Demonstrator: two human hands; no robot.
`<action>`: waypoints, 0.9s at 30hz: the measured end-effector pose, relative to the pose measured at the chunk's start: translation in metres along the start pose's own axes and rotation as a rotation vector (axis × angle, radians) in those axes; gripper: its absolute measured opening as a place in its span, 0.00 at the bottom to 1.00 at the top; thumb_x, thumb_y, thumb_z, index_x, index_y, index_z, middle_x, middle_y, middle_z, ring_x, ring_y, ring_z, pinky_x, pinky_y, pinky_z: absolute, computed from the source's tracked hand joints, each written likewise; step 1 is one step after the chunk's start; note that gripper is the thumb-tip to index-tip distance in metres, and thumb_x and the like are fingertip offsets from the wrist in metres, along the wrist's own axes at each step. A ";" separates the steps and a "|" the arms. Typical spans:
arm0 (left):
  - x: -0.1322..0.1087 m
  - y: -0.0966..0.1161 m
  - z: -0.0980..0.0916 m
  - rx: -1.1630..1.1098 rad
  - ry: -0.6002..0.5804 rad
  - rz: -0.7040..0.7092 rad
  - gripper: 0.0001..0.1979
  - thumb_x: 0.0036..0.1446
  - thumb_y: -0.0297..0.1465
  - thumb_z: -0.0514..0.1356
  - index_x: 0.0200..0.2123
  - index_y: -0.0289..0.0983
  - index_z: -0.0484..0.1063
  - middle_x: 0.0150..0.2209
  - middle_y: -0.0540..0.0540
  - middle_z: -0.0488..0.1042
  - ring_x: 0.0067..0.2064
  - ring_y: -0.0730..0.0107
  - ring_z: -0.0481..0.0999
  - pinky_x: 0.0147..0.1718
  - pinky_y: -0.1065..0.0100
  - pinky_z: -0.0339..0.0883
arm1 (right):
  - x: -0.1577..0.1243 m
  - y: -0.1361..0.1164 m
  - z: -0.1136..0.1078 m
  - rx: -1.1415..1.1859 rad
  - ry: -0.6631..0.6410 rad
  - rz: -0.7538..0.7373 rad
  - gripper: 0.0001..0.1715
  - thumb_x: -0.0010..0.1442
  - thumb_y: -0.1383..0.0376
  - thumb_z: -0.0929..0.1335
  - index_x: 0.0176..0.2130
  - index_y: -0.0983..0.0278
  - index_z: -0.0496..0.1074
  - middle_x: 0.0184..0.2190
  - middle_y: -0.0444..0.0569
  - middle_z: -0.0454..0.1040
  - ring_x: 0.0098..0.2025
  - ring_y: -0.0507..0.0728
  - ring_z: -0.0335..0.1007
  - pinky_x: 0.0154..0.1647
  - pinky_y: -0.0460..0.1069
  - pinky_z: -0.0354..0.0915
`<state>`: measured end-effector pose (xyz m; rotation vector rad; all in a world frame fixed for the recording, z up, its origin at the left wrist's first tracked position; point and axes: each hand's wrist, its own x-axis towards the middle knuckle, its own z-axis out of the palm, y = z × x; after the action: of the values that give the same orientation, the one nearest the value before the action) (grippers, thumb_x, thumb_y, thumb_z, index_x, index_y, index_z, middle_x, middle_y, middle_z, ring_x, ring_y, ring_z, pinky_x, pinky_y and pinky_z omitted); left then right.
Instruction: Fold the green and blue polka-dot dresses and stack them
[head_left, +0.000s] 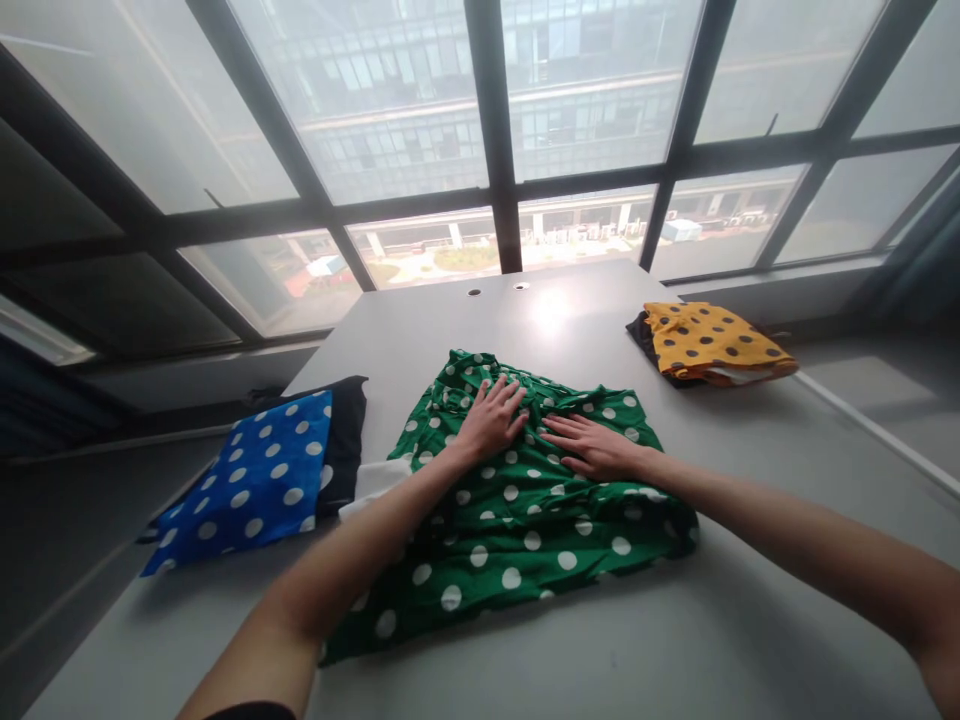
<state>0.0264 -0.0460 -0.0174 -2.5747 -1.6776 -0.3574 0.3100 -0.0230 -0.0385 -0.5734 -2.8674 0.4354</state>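
Note:
A green garment with white polka dots (517,545) lies spread and wrinkled on the white table, its gathered edge toward the window. My left hand (491,418) rests on its upper middle, fingers spread over the cloth. Just right of it, my right hand (592,447) lies flat on the same garment with fingers stretched out. Both hands press on the fabric and grip nothing. What kind of garment it is I cannot tell.
On the left lie folded blue polka-dot cloth (274,470), black cloth (346,440) and white cloth (379,482). A folded yellow dotted cloth (712,340) sits on black cloth at the right edge. Two cable holes mark the table's (427,315) far end, before tall windows.

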 end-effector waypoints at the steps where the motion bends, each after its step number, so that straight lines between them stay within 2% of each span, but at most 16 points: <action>1: -0.006 0.012 0.006 -0.013 -0.043 -0.029 0.32 0.74 0.47 0.47 0.73 0.38 0.59 0.75 0.39 0.55 0.77 0.46 0.45 0.73 0.40 0.37 | 0.000 0.006 -0.005 -0.015 -0.013 -0.014 0.34 0.72 0.58 0.64 0.73 0.55 0.59 0.76 0.52 0.50 0.77 0.63 0.44 0.76 0.65 0.42; 4: -0.021 0.030 0.020 -0.019 -0.088 -0.125 0.32 0.73 0.50 0.47 0.74 0.46 0.58 0.76 0.43 0.51 0.77 0.45 0.45 0.72 0.36 0.39 | 0.000 0.007 -0.008 -0.118 0.056 0.107 0.35 0.72 0.56 0.63 0.73 0.57 0.59 0.76 0.53 0.49 0.78 0.65 0.40 0.76 0.68 0.40; 7: -0.029 0.027 0.023 0.005 -0.073 -0.155 0.31 0.73 0.52 0.46 0.74 0.51 0.57 0.77 0.48 0.48 0.77 0.48 0.42 0.72 0.37 0.37 | -0.013 -0.005 0.005 -0.191 0.148 0.370 0.38 0.74 0.51 0.59 0.76 0.61 0.53 0.77 0.55 0.43 0.78 0.66 0.35 0.76 0.69 0.39; 9: -0.032 0.023 0.019 0.006 -0.085 -0.176 0.32 0.73 0.53 0.45 0.74 0.51 0.55 0.77 0.49 0.47 0.77 0.48 0.41 0.72 0.37 0.37 | -0.031 -0.006 0.014 -0.197 0.142 0.506 0.41 0.74 0.47 0.57 0.76 0.62 0.51 0.78 0.55 0.40 0.79 0.67 0.33 0.76 0.69 0.38; 14: -0.034 0.018 0.011 0.006 -0.127 -0.197 0.32 0.73 0.54 0.45 0.75 0.53 0.51 0.77 0.50 0.46 0.78 0.49 0.41 0.72 0.37 0.38 | -0.092 0.025 0.011 -0.160 0.096 0.583 0.40 0.74 0.45 0.55 0.76 0.59 0.54 0.77 0.52 0.44 0.78 0.66 0.38 0.75 0.68 0.40; 16: -0.034 0.018 0.012 0.017 -0.125 -0.197 0.32 0.73 0.53 0.46 0.75 0.53 0.51 0.77 0.50 0.46 0.78 0.49 0.41 0.72 0.37 0.38 | -0.112 0.036 0.005 -0.130 0.145 0.634 0.38 0.74 0.48 0.55 0.74 0.62 0.58 0.77 0.55 0.47 0.78 0.67 0.40 0.75 0.69 0.42; 18: -0.033 0.018 0.012 0.025 -0.122 -0.196 0.32 0.73 0.53 0.46 0.75 0.53 0.51 0.77 0.50 0.46 0.77 0.49 0.41 0.72 0.37 0.39 | -0.128 0.035 0.000 -0.063 0.269 0.693 0.37 0.74 0.50 0.55 0.71 0.65 0.63 0.75 0.59 0.52 0.77 0.68 0.44 0.75 0.68 0.46; 19: -0.033 0.018 0.013 0.029 -0.122 -0.195 0.32 0.73 0.53 0.46 0.75 0.53 0.51 0.77 0.50 0.47 0.77 0.49 0.42 0.72 0.37 0.40 | -0.135 0.029 -0.003 -0.016 0.345 0.696 0.36 0.74 0.51 0.54 0.70 0.65 0.65 0.74 0.59 0.54 0.76 0.67 0.46 0.74 0.67 0.48; 21: -0.032 0.017 0.013 0.031 -0.127 -0.193 0.32 0.73 0.52 0.46 0.75 0.53 0.51 0.77 0.50 0.46 0.77 0.48 0.42 0.72 0.37 0.40 | -0.145 0.010 -0.006 0.064 0.452 0.607 0.34 0.74 0.52 0.56 0.71 0.62 0.64 0.74 0.56 0.55 0.76 0.65 0.47 0.74 0.64 0.50; 24: -0.031 0.015 0.014 0.033 -0.137 -0.191 0.32 0.73 0.52 0.46 0.76 0.52 0.51 0.77 0.49 0.46 0.77 0.48 0.42 0.72 0.37 0.41 | -0.153 -0.026 -0.005 0.061 0.399 0.405 0.37 0.70 0.56 0.63 0.74 0.56 0.58 0.76 0.49 0.50 0.78 0.65 0.40 0.76 0.67 0.42; 27: -0.030 0.012 0.016 0.042 -0.148 -0.185 0.32 0.74 0.52 0.45 0.76 0.52 0.51 0.77 0.48 0.46 0.77 0.48 0.42 0.71 0.36 0.41 | -0.152 -0.046 0.004 0.034 0.355 0.405 0.46 0.61 0.67 0.66 0.75 0.57 0.55 0.77 0.50 0.48 0.78 0.65 0.39 0.76 0.68 0.41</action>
<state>0.0279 -0.0754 -0.0383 -2.4777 -1.9577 -0.1397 0.4314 -0.1253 -0.0458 -1.1085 -2.4003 0.3908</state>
